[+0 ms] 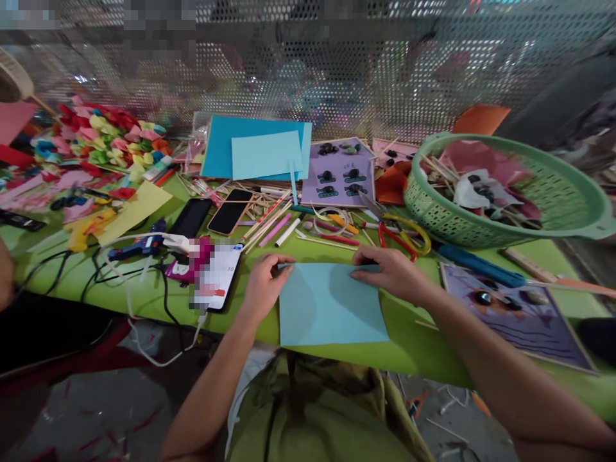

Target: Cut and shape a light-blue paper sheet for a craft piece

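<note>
- Olive cloth [312, 410] over the person's lap is closest; just past it, the pale-blue sheet [332, 308] lies by the near edge of the green desk [423, 350].
- Left hand [264, 282] looks to have its grip pinched on the far left corner, right hand [394, 273] likewise on the far right.
- Probably light, bendy paper, easy to crease imo; edges or corners are where I'd hold it.
</note>
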Demonstrator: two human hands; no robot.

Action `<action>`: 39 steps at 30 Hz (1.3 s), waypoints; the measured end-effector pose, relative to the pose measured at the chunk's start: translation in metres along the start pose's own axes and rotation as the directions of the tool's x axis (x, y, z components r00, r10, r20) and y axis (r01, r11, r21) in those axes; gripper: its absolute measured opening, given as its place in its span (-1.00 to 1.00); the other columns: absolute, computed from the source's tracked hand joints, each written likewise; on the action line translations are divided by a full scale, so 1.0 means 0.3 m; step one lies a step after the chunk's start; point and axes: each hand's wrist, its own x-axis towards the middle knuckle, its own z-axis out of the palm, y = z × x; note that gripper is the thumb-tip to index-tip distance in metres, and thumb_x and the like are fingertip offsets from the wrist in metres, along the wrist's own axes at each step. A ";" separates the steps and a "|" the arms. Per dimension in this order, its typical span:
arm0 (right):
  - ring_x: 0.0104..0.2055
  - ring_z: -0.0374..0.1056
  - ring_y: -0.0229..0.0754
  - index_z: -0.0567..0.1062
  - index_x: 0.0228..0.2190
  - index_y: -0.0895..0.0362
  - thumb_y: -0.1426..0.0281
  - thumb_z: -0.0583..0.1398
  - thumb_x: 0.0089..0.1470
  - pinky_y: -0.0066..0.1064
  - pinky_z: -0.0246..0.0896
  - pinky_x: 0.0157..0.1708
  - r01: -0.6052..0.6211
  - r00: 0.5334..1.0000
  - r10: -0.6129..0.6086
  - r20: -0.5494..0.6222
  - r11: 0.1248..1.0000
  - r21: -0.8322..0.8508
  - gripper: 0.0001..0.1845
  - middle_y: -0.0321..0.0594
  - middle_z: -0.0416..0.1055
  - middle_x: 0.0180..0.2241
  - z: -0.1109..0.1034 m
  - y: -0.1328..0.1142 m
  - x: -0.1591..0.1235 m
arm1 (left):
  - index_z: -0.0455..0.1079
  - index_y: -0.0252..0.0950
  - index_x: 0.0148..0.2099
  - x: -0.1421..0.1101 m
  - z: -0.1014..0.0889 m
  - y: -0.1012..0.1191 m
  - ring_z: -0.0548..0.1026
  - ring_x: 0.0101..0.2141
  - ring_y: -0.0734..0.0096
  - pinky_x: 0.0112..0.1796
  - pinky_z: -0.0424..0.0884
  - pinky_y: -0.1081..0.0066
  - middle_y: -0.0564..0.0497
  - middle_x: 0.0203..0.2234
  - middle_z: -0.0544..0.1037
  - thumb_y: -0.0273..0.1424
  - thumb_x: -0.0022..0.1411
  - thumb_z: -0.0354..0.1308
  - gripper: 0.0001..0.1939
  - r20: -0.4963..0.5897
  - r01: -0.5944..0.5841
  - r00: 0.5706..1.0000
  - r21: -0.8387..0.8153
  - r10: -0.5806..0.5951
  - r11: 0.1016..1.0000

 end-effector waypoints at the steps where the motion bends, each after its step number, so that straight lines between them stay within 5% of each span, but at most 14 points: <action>1: -0.45 0.37 -0.21 0.47 -0.41 0.07 0.31 0.29 0.06 -0.44 0.17 -0.43 0.002 1.000 -0.002 -0.004 1.000 -0.006 -0.89 -0.32 0.50 -0.47 0.004 0.005 0.000 | 0.57 -0.28 -0.19 -0.001 0.001 0.001 0.52 -0.22 0.30 -0.12 0.50 0.29 -0.06 -0.26 0.57 -0.35 0.24 0.18 -0.82 0.003 0.000 1.000 -0.004 0.000 1.000; 5: -0.41 0.42 -0.17 0.51 -0.40 0.07 0.28 0.25 0.14 -0.41 0.25 -0.39 0.026 0.999 -0.026 -0.042 1.000 -0.006 -0.86 -0.26 0.53 -0.44 0.012 0.012 0.003 | 0.54 -0.27 -0.16 -0.018 0.002 -0.005 0.55 -0.21 0.28 -0.10 0.51 0.27 -0.06 -0.24 0.62 -0.35 0.22 0.19 -0.82 -0.013 0.029 0.999 -0.047 -0.030 0.998; 11: -0.19 0.52 -0.03 0.63 -0.24 0.06 0.28 0.13 0.32 -0.23 0.39 -0.15 0.066 0.962 -0.097 -0.255 0.990 -0.128 -0.73 -0.10 0.60 -0.24 -0.038 -0.002 0.021 | 0.53 -0.26 -0.11 -0.025 -0.005 -0.011 0.58 -0.24 0.30 -0.13 0.53 0.29 -0.03 -0.24 0.65 -0.34 0.21 0.18 -0.78 -0.025 0.064 0.997 -0.123 -0.068 0.990; 17: -0.07 0.52 -0.02 0.65 -0.10 -0.02 0.46 0.17 0.25 -0.26 0.36 -0.15 0.037 0.987 -0.099 -0.126 0.907 -0.420 -0.70 -0.11 0.58 -0.09 -0.060 0.003 0.111 | 0.52 -0.28 -0.07 -0.020 0.004 -0.019 0.59 -0.17 0.25 -0.07 0.52 0.25 -0.06 -0.20 0.63 -0.32 0.26 0.17 -0.76 0.013 0.050 0.999 -0.090 -0.049 0.995; 25: -0.14 0.46 -0.06 0.64 -0.24 0.07 0.54 0.18 0.16 -0.35 0.23 -0.29 0.037 0.992 -0.098 -0.084 0.838 -0.544 -0.76 -0.08 0.52 -0.13 -0.006 0.025 0.251 | 0.46 -0.22 0.08 0.042 -0.007 0.070 0.47 0.15 0.13 0.18 0.40 0.09 -0.14 0.10 0.54 -0.35 0.30 0.19 -0.69 -0.031 -0.195 0.980 0.091 0.198 0.977; 33: -0.13 0.45 -0.04 0.58 -0.31 0.07 0.57 0.20 0.09 -0.34 0.24 -0.25 0.081 0.973 -0.163 -0.163 0.904 -0.419 -0.80 -0.09 0.54 -0.15 -0.018 0.027 0.222 | 0.38 -0.34 0.26 0.307 0.091 0.085 0.52 0.09 0.11 0.14 0.42 0.13 -0.21 0.05 0.56 -0.41 0.23 0.26 -0.46 -0.058 -0.051 0.997 0.008 0.052 0.999; 39: -0.29 0.43 -0.12 0.55 -0.36 0.08 0.42 0.25 0.12 -0.34 0.28 -0.27 0.177 0.950 -0.194 -0.245 0.980 -0.091 -0.96 -0.18 0.55 -0.32 -0.065 -0.013 0.214 | 0.39 -0.27 0.25 0.312 0.121 0.086 0.56 -0.05 0.27 -0.03 0.48 0.30 -0.12 -0.04 0.58 -0.39 0.30 0.20 -0.52 -0.075 -0.169 0.984 -0.140 0.160 0.976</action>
